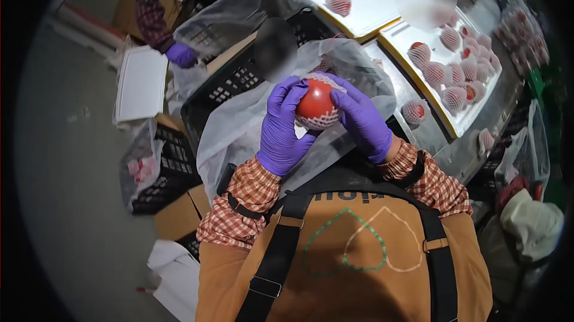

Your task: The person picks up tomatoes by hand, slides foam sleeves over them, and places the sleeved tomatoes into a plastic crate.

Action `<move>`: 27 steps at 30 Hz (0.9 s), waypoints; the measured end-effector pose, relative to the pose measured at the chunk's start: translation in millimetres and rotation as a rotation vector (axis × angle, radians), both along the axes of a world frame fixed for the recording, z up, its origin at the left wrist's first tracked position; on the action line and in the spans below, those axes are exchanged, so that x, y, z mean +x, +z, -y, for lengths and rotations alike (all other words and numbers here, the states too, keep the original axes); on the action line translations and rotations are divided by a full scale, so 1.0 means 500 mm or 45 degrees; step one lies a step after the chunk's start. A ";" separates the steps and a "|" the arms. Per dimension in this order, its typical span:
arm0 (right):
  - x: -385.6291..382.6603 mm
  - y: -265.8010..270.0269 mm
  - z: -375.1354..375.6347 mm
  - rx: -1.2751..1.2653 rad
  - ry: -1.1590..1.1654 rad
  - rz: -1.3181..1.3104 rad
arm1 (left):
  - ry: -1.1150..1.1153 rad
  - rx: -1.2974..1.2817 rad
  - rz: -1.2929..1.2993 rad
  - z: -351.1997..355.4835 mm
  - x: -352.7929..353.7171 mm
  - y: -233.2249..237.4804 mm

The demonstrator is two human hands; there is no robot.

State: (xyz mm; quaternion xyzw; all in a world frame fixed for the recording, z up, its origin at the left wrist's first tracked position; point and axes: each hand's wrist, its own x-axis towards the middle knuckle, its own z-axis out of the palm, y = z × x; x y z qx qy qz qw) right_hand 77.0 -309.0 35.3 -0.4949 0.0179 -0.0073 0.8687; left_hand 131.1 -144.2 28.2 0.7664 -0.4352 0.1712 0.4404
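Both hands, in purple gloves, hold a smooth, round red fruit [313, 101] in front of my chest. A white foam net sleeve [321, 121] covers its lower part and upper rim, leaving the glossy red face bare. My left hand [280, 126] wraps the left side, its thumb under the fruit. My right hand [363, 118] grips the right side with its thumb on the net's edge. Below them is a black crate [222, 90] lined with a translucent plastic bag [230, 127]. Part of another netted fruit [323, 65] shows just behind my fingers.
White trays [412, 62] with several netted fruits stand on a metal table [445, 157] at the right. One netted fruit [414, 111] lies beside them. Another person's gloved hand [181, 55] is at the upper left, near a white lid [142, 83]. A second crate [173, 169] stands left.
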 end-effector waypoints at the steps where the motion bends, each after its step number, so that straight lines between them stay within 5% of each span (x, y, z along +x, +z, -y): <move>1: 0.002 -0.002 -0.011 0.083 -0.009 0.014 | 0.034 -0.007 -0.012 -0.015 -0.006 -0.001; 4: 0.013 -0.003 -0.040 -0.033 0.017 -0.021 | 0.167 0.038 -0.078 -0.054 -0.025 -0.001; 6: 0.027 -0.014 -0.066 -0.096 0.037 0.001 | 0.086 -0.142 -0.691 -0.077 -0.047 0.007; 10: 0.043 -0.023 -0.113 -0.353 0.123 0.129 | 0.076 -0.558 -1.205 -0.121 -0.061 -0.007; 18: 0.062 -0.021 -0.187 -0.620 0.589 0.245 | 0.303 -0.758 -0.968 -0.255 -0.101 -0.044; 22: 0.063 -0.057 -0.176 -0.661 0.662 0.174 | 0.711 -0.785 -0.745 -0.391 -0.084 -0.066; 27: 0.027 -0.081 -0.118 -0.968 0.637 0.284 | 1.130 -1.232 -0.954 -0.667 -0.005 -0.171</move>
